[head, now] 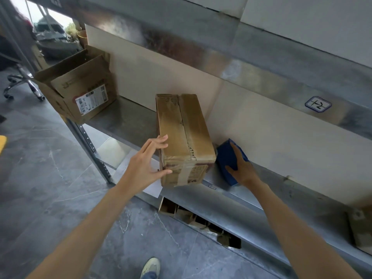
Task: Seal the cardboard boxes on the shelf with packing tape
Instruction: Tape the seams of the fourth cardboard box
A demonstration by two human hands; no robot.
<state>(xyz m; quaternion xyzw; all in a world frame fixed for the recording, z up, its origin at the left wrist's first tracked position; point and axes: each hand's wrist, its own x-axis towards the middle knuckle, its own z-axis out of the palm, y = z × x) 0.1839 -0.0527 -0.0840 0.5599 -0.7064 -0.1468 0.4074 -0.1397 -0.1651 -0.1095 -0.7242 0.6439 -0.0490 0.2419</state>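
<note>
Head view: two grips at a taped box on the shelf's front edge

The taped cardboard box [181, 127] lies lengthwise near the middle of the metal shelf [124, 117], its near end jutting slightly over the front edge. The left grip [145, 164] is spread wide, straight fingers touching the box's left side and the thumb on its near end, clasping nothing. Just right of the box, at the front edge, the right grip [241, 168] holds a blue object [225, 156] between thumb and index finger; its other fingers are hidden. An open cardboard box [80, 91] with raised flaps sits at the shelf's left end.
</note>
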